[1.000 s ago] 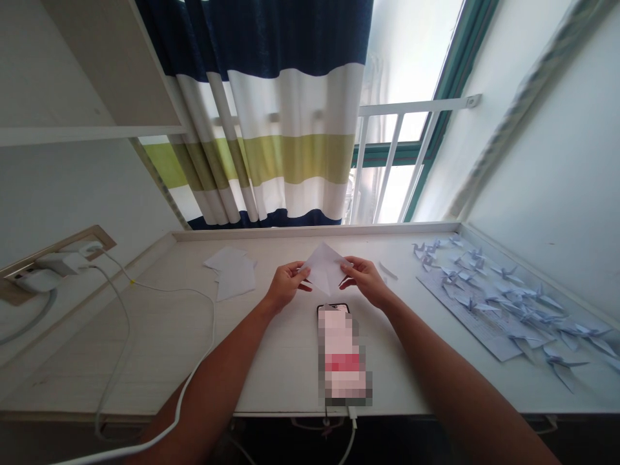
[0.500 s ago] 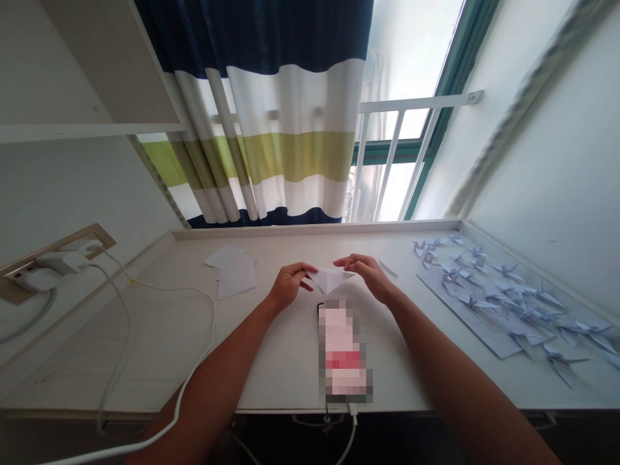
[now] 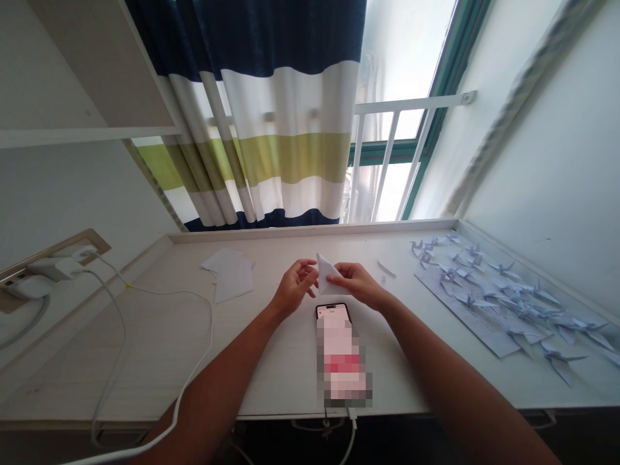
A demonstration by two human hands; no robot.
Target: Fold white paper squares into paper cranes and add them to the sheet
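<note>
- Left hand (image 3: 293, 287): fingers curled, thumb and forefinger pinching the left edge of the folded paper (image 3: 327, 274).
- Right hand (image 3: 356, 284): grasping the same folded paper from its right side, thumb on the face toward the camera, other fingers behind it.
- Folded paper: white, pointed top, held upright just above the table (image 3: 159, 323), mid-table between the two hands and nearer the far edge than the near one.
- Phone (image 3: 339, 352): flat on the table just below the hands, reaching to the near edge. Screen lit and blurred, a cable plugged in at its near end.
- Loose white sheets (image 3: 227, 274): small pile on the table left of the left hand, toward the far edge, well apart from the hands.
- Small paper strip (image 3: 386, 268): on the table just right of the right hand.
- Paper cranes (image 3: 504, 294): many pale ones spread along the right edge of the table, some on a printed sheet (image 3: 472, 320).
- White cable (image 3: 194, 349): loops over the left half of the table from plugs (image 3: 43, 271) in a wall socket at the left edge.
- Striped curtain (image 3: 271, 129) and white window rail (image 3: 411, 103) behind the far edge.
</note>
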